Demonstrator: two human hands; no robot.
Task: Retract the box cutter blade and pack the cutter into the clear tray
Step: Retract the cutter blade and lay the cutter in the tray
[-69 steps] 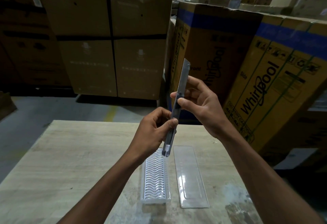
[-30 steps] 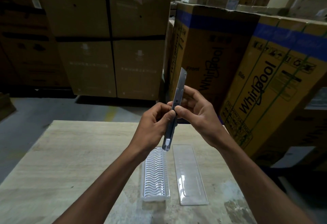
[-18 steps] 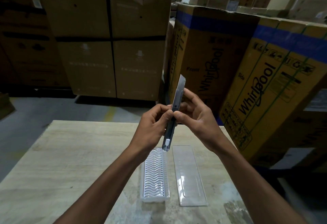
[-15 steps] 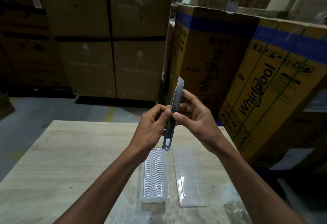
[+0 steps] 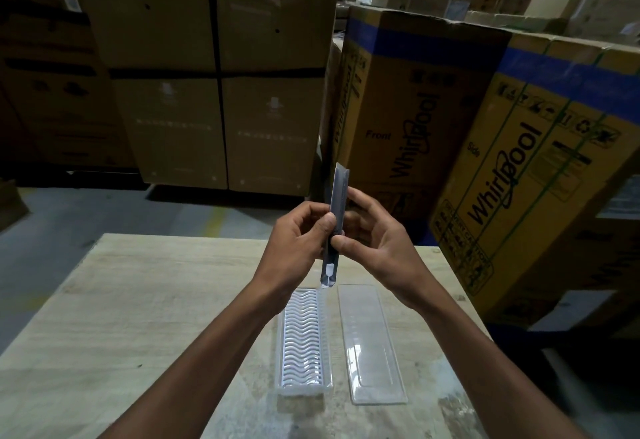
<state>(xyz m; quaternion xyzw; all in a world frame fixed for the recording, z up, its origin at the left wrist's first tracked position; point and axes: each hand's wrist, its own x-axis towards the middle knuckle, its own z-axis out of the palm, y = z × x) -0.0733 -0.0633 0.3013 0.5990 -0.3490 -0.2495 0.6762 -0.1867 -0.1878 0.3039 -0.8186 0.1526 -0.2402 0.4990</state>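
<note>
I hold a slim grey box cutter nearly upright above the table, its tip pointing up and only a short bit of blade showing at the top. My left hand grips its lower body from the left. My right hand pinches it from the right, thumb on the slider area. Below lie two clear plastic pieces side by side: a tray with a wavy ribbed bottom on the left and a flat smooth clear tray on the right.
The pale wooden table ends just past my hands. Behind it stand stacked brown cartons and yellow Whirlpool boxes close at the right. Grey floor shows at the left.
The exposed blade has grown much shorter as it slid back into the cutter. My hands have drawn closer together around the cutter and sit slightly lower.
</note>
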